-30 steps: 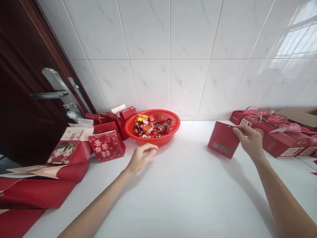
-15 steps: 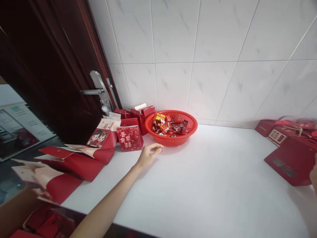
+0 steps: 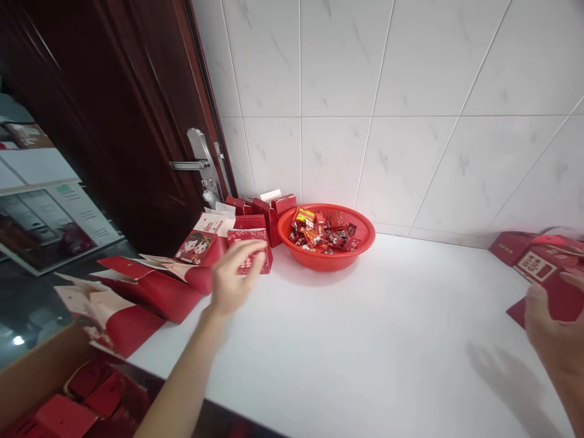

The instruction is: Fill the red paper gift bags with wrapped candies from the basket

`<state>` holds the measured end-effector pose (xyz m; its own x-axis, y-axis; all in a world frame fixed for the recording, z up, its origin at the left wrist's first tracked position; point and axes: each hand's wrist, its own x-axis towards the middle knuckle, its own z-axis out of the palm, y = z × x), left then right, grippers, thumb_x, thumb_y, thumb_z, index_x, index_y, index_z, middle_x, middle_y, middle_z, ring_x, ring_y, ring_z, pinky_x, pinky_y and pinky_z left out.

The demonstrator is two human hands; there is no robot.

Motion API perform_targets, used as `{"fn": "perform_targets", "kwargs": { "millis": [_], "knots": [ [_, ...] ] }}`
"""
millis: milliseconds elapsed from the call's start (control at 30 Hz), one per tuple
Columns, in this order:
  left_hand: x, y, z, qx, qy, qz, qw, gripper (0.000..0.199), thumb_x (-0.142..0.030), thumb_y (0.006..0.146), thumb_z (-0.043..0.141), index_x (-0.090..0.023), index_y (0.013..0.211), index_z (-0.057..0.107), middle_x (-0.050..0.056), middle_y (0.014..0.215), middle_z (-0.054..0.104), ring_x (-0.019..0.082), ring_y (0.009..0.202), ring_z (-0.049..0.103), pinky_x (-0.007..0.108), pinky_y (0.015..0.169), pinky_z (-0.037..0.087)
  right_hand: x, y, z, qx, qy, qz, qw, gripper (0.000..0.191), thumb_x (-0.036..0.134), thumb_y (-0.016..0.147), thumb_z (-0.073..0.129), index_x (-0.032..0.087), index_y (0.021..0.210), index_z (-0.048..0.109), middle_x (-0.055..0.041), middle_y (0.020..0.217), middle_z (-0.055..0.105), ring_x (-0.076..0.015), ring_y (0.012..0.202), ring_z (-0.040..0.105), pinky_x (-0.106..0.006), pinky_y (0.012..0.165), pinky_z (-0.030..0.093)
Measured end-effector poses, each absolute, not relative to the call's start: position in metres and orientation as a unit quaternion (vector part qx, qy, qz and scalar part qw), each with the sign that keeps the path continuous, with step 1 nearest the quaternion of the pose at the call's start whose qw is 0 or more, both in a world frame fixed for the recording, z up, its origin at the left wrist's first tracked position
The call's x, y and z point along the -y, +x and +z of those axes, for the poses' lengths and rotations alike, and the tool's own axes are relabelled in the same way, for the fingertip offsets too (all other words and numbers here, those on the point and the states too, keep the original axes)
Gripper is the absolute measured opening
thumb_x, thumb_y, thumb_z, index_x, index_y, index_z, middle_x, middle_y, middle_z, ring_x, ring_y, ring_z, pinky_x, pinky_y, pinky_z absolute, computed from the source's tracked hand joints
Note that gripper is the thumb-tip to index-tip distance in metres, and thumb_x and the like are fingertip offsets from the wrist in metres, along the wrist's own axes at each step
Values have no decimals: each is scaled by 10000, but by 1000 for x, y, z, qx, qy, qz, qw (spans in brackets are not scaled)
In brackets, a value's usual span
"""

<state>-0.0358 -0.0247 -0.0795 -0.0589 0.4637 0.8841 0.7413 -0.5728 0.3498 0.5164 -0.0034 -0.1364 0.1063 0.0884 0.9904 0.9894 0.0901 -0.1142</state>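
Note:
My left hand (image 3: 235, 277) hovers in front of a red candy box (image 3: 255, 261) with white characters. Its fingers curve forward with the thumb apart, and nothing is between them. Behind and right of it stands a red plastic basket (image 3: 326, 260) filled with wrapped sweets (image 3: 319, 231). At the far right my right hand (image 3: 554, 331) is open, thumb and fingers spread, just in front of a red gift box (image 3: 559, 295). Part of that hand and box is cut off by the picture's edge.
Several open red boxes (image 3: 155, 295) stand along the table's left side. More red boxes (image 3: 508, 246) are at the back right. A cardboard carton (image 3: 41, 371) with red boxes sits below the table's left edge. A white tiled wall (image 3: 337, 152) and dark door (image 3: 128, 109) close the back.
My left hand has drawn back leftward from beside the basket, its fingers parting. My right hand has come further into view, off the red box at the right. The view has shifted slightly left.

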Motion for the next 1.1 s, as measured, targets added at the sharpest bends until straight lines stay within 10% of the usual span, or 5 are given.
{"fn": "perform_targets", "kwargs": {
  "millis": [100, 333, 567, 800, 1100],
  "knots": [
    [57, -72, -56, 456, -583, -615, 270, 110, -252, 862, 699, -236, 952, 759, 27, 1016, 777, 253, 994, 728, 455, 940, 582, 6, 469, -130, 549, -493, -430, 520, 412, 446, 947, 596, 128, 1189, 697, -233, 1178, 729, -426, 1033, 719, -573, 883, 521],
    [92, -135, -58, 605, -460, -623, 185, 181, -414, 935, 612, -309, 1031, 725, 43, 1167, 735, 332, 1153, 673, 594, 999, 527, 29, 409, -130, 648, -511, -295, 481, 318, 422, 1003, 538, 169, 1149, 662, -189, 1222, 713, -340, 1083, 685, -437, 846, 546],
    [26, -103, -71, 578, -631, -490, 167, 191, -315, 908, 556, -248, 967, 725, 36, 1109, 741, 270, 1073, 696, 440, 1013, 550, 29, 389, -147, 709, -496, -228, 446, 245, 373, 1027, 482, 214, 1132, 635, -132, 1228, 694, -287, 1094, 689, -379, 793, 585],
    [-47, -93, -70, 633, -657, -377, 161, 323, -252, 835, 461, -171, 1001, 726, 149, 1104, 759, 350, 1122, 663, 524, 1074, 457, 31, 383, -151, 730, -491, -184, 439, 205, 315, 1030, 480, 234, 1159, 616, -135, 1240, 682, -275, 1077, 708, -349, 715, 621],
    [-24, -66, -58, 589, -637, -497, -12, 314, -438, 827, 587, -213, 970, 754, 67, 1002, 790, 258, 970, 720, 352, 899, 568, 33, 378, -160, 740, -498, -86, 444, 219, 299, 1019, 493, 248, 1195, 612, -142, 1288, 666, -254, 1017, 725, -198, 332, 455]
  ]
}}
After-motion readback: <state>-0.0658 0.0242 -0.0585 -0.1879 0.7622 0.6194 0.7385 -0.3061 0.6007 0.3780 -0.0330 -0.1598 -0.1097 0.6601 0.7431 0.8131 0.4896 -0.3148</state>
